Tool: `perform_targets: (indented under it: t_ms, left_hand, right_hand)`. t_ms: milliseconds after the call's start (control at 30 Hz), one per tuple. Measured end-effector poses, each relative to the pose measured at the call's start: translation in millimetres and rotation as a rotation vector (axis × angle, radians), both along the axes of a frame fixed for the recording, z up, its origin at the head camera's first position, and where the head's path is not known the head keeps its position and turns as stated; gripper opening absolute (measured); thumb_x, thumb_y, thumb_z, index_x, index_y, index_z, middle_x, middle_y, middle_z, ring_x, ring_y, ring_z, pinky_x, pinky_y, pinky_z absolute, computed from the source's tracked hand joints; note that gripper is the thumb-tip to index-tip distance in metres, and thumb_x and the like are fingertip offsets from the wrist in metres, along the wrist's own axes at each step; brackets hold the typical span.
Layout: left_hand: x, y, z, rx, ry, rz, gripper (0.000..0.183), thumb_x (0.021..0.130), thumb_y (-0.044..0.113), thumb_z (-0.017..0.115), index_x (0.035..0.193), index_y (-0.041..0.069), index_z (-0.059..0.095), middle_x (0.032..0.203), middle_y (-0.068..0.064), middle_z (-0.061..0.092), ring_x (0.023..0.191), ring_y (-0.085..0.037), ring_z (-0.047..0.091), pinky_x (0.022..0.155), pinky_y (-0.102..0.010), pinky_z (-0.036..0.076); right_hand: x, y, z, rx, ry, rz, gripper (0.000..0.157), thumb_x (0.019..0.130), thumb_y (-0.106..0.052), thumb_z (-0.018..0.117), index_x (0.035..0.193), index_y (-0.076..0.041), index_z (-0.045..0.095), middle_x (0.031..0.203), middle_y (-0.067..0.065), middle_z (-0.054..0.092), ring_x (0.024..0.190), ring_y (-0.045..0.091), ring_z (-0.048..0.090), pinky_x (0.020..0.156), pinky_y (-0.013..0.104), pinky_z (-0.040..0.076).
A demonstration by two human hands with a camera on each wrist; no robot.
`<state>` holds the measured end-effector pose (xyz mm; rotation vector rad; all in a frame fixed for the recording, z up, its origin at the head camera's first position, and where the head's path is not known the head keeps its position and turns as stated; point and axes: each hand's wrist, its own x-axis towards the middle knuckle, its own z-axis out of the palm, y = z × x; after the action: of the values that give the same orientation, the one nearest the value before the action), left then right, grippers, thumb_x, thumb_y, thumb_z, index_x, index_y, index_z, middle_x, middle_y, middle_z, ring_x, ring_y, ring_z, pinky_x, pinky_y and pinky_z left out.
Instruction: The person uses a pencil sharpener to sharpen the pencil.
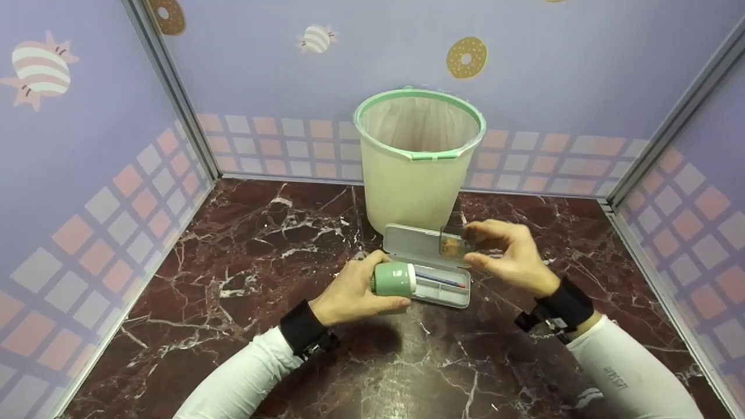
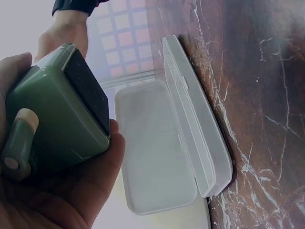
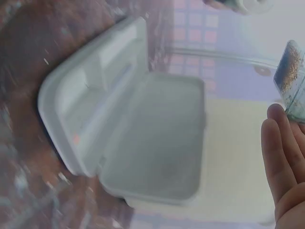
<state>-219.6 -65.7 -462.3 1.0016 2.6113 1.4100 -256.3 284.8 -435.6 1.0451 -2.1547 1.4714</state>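
My left hand (image 1: 352, 291) grips a green crank pencil sharpener (image 1: 393, 279) with a white end, above the near left part of an open grey pencil case (image 1: 413, 241). The left wrist view shows the sharpener's boxy body (image 2: 52, 109) and crank handle (image 2: 19, 143). Between the thumb and fingers of my right hand (image 1: 515, 256) is a small clear shavings drawer (image 1: 452, 245) with brownish shavings inside, held over the case's raised lid. A blue pencil (image 1: 439, 280) with a reddish end lies in the case's tray. The sharpener hides part of that tray.
A cream bin (image 1: 410, 186) with a green rim and a clear liner stands right behind the pencil case. Dark red marble-patterned tabletop (image 1: 262, 244) spreads around, with small light specks on it. Patterned panels (image 1: 279, 75) enclose the back and both sides.
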Motion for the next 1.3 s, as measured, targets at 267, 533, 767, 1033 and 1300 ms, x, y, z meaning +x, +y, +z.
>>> perform_targets:
  t_ms: [267, 533, 767, 1033, 1300]
  left_hand:
    - [1.0, 3, 3.0, -0.022, 0.006, -0.015, 0.064, 0.083, 0.04, 0.098, 0.127, 0.009, 0.064, 0.107, -0.007, 0.081, 0.083, -0.011, 0.072, 0.071, -0.028, 0.062]
    - [1.7, 6, 1.5, -0.035, 0.019, -0.031, 0.064, 0.082, 0.037, 0.1, 0.127, 0.009, 0.064, 0.109, -0.009, 0.083, 0.085, -0.012, 0.075, 0.074, -0.026, 0.064]
    - [2.4, 5, -1.3, -0.055, 0.041, -0.033, 0.065, 0.082, 0.041, 0.099, 0.129, 0.011, 0.065, 0.109, -0.006, 0.083, 0.085, -0.012, 0.075, 0.074, -0.025, 0.063]
    - [4.5, 9, -1.2, -0.084, -0.001, -0.05, 0.069, 0.08, 0.041, 0.1, 0.132, 0.012, 0.065, 0.114, -0.007, 0.083, 0.088, -0.012, 0.075, 0.075, -0.024, 0.064]
    - [3.8, 10, -1.7, -0.118, 0.008, -0.047, 0.069, 0.081, 0.04, 0.1, 0.132, 0.012, 0.063, 0.113, -0.008, 0.081, 0.088, -0.014, 0.074, 0.074, -0.025, 0.063]
  right_hand:
    - [-18.7, 12, 35.0, -0.052, 0.009, -0.128, 0.053, 0.078, 0.018, 0.086, 0.129, 0.015, 0.073, 0.1, 0.034, 0.079, 0.084, 0.0, 0.081, 0.076, 0.021, 0.067]
    - [-30.2, 14, 69.2, -0.169, -0.088, -0.214, 0.051, 0.084, 0.02, 0.082, 0.133, 0.019, 0.069, 0.097, -0.005, 0.088, 0.08, 0.001, 0.083, 0.075, 0.019, 0.066]
    - [-36.3, 6, 84.2, -0.191, -0.16, -0.278, 0.05, 0.088, 0.015, 0.084, 0.137, 0.012, 0.072, 0.099, -0.017, 0.086, 0.077, 0.0, 0.082, 0.071, 0.018, 0.065]
    - [-47.4, -3, 104.2, -0.21, -0.153, -0.307, 0.046, 0.089, 0.012, 0.084, 0.134, 0.006, 0.075, 0.107, -0.009, 0.087, 0.078, 0.003, 0.082, 0.07, 0.019, 0.065]
    - [-72.0, -13, 132.5, -0.089, -0.15, -0.424, 0.055, 0.089, -0.007, 0.093, 0.139, 0.002, 0.074, 0.123, 0.013, 0.085, 0.083, -0.003, 0.08, 0.078, 0.014, 0.064]
